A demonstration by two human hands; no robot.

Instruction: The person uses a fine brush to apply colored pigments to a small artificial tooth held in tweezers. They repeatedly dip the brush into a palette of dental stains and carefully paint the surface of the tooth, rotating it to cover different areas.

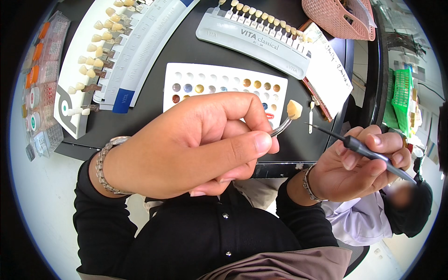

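The left hand [196, 147] pinches tweezers [282, 127] that hold a tooth-shaped piece [294, 108] above the desk [298, 151], toward its right edge; the right hand [347, 170] grips a fine-tipped tool [358, 145]. Beyond lie a white palette [235, 71] and, nearer the far edge, a shade guide [252, 41].
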